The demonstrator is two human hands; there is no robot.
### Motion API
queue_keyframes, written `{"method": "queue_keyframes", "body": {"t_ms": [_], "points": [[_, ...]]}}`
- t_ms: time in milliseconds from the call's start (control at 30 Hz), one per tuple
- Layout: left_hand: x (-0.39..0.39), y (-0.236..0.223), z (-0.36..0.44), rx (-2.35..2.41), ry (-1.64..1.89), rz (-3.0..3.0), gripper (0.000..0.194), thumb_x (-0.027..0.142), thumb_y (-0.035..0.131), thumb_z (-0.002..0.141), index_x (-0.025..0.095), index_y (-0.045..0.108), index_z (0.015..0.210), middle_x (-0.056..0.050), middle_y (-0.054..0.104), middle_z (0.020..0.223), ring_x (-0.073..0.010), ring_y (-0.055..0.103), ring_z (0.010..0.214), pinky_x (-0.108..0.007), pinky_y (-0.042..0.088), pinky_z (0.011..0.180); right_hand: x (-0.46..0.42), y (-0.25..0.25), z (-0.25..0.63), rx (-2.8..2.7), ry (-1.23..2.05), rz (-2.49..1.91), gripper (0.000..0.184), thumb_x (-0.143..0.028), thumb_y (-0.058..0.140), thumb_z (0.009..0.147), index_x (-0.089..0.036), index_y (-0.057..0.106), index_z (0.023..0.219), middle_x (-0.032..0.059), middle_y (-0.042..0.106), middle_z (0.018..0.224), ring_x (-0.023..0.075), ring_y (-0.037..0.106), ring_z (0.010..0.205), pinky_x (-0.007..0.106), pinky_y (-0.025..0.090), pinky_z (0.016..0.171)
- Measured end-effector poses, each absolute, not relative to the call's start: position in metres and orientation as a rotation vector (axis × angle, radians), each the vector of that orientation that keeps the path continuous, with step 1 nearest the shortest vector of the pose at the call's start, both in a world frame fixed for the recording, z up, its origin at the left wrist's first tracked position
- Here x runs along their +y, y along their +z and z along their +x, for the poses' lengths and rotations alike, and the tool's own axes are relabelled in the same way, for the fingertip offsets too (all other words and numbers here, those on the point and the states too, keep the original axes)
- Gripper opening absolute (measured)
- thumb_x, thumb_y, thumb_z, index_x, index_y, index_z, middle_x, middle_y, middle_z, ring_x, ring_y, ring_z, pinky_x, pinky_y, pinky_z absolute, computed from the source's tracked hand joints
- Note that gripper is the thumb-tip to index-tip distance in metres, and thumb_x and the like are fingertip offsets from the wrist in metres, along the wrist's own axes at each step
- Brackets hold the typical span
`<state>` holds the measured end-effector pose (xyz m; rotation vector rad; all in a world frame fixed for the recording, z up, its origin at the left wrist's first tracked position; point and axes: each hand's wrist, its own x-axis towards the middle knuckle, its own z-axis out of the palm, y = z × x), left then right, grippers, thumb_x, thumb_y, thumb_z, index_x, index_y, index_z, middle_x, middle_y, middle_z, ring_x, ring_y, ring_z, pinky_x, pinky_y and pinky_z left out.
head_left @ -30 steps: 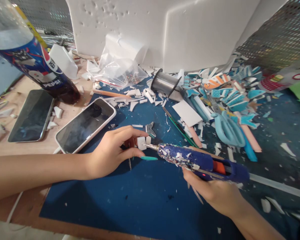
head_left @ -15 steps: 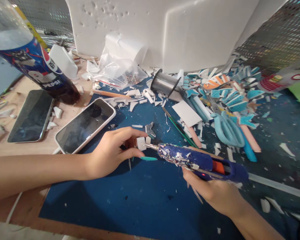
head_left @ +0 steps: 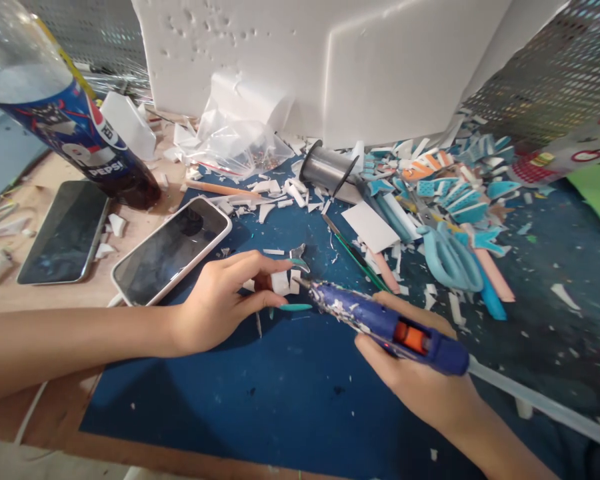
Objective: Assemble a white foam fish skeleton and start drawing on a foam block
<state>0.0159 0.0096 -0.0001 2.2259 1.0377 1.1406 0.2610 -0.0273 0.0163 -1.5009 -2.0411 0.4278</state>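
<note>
Between the thumb and fingers of my left hand is a small white foam piece, held just above the blue mat. The fingers partly cover it. My right hand is wrapped round a blue glue gun crusted with white flecks. Its metal nozzle points left, close to the foam piece; I cannot tell if they touch. A clear glue stick sticks out of the gun's back end. Beyond my left fingertips lies a small grey tail-shaped piece.
Two phones and a tilted-looking Pepsi bottle stand at the left. Farther back are a wire spool, a plastic bag and a white foam board. Blue-handled scissors lie right, among many foam scraps.
The glue gun has tilted, its back end moving down and left, and its nozzle has shifted slightly left and up. My left hand stays nearly in place, still pinching the foam piece.
</note>
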Motion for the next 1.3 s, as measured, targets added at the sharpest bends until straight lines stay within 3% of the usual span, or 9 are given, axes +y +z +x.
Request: {"method": "queue_keyframes", "body": {"t_ms": [133,267,467,767,933,1067,1133,1200,1300], "points": [[0.010,-0.001,0.014,1.015,1.213,2.230,0.027,0.037,0.060,0.091,0.014,0.064,0.105,0.001,0.063,0.066,-0.0084,0.054,0.053,-0.019,0.048,0.053,-0.022,0.025,0.272,-2.006,0.009,-1.529,0.017,-0.017,0.061,0.074,-0.023,0.046,0.067,-0.0055,0.047,0.054,0.0105,0.046,0.045,0.023,0.042,0.048],[0.009,-0.001,0.014,1.010,1.223,2.218,0.026,0.034,0.061,0.092,0.015,0.065,0.109,0.002,0.062,0.066,-0.0086,0.054,0.055,-0.019,0.048,0.056,-0.014,0.036,0.295,-1.966,-0.494,-1.628,0.022,-0.038,0.067,0.080,-0.023,0.051,0.083,0.0066,0.061,0.078,0.0222,0.061,0.071,0.032,0.046,0.064],[0.010,0.000,0.013,1.042,1.207,2.180,0.025,0.033,0.060,0.093,0.017,0.066,0.110,0.003,0.060,0.066,-0.0088,0.052,0.056,-0.018,0.046,0.054,-0.002,0.034,0.312,-2.221,-0.657,-1.882,0.057,-0.058,0.056,0.085,-0.007,0.046,0.108,0.0252,0.056,0.097,0.0312,0.065,0.064,0.035,0.043,0.045],[0.011,-0.003,0.012,0.993,1.159,2.206,0.027,0.032,0.058,0.094,0.014,0.064,0.113,0.002,0.061,0.069,-0.0080,0.050,0.057,-0.018,0.045,0.054,0.012,0.019,0.371,-2.384,-0.633,-1.567,0.109,-0.073,0.062,0.067,0.006,0.035,0.138,0.0374,0.045,0.116,0.0506,0.052,0.113,0.052,0.053,0.083],[0.011,-0.003,0.011,0.976,1.164,2.202,0.027,0.031,0.057,0.094,0.013,0.064,0.113,0.002,0.060,0.069,-0.0082,0.049,0.057,-0.018,0.043,0.053,-0.003,0.057,0.336,-2.385,-0.688,-1.356,0.083,-0.066,0.046,0.085,-0.005,0.038,0.140,0.0341,0.051,0.125,0.0471,0.051,0.119,0.061,0.044,0.094],[0.011,-0.002,0.011,0.973,1.173,2.191,0.028,0.034,0.059,0.093,0.015,0.065,0.113,0.002,0.059,0.068,-0.0086,0.049,0.056,-0.018,0.042,0.052,-0.008,0.068,0.280,-2.484,-0.041,-1.125,0.068,-0.060,0.026,0.095,-0.017,0.028,0.148,0.0202,0.049,0.141,0.0322,0.042,0.135,0.049,0.040,0.107],[0.011,-0.002,0.011,0.976,1.182,2.170,0.028,0.035,0.059,0.093,0.016,0.065,0.112,0.002,0.059,0.068,-0.0086,0.049,0.055,-0.018,0.042,0.052,-0.005,0.068,0.265,-2.527,0.291,-1.036,0.067,-0.062,0.020,0.096,-0.016,0.039,0.140,0.0161,0.062,0.125,0.0269,0.054,0.125,0.043,0.045,0.102],[0.010,-0.002,0.011,0.996,1.191,2.148,0.027,0.034,0.059,0.093,0.016,0.065,0.112,0.002,0.059,0.068,-0.0089,0.049,0.056,-0.018,0.042,0.052,-0.001,0.068,0.262,-2.528,0.539,-0.990,0.059,-0.057,0.017,0.099,-0.017,0.058,0.117,0.0060,0.072,0.082,0.0191,0.070,0.084,0.032,0.053,0.082],[0.010,-0.002,0.010,1.032,1.194,2.123,0.024,0.029,0.058,0.094,0.017,0.065,0.113,0.002,0.059,0.069,-0.0094,0.049,0.056,-0.019,0.043,0.052,0.010,0.070,0.274,-2.466,0.442,-1.147,0.049,-0.046,0.025,0.102,-0.020,0.062,0.084,-0.0057,0.049,0.042,0.0101,0.047,0.034,0.024,0.039,0.045]]}}
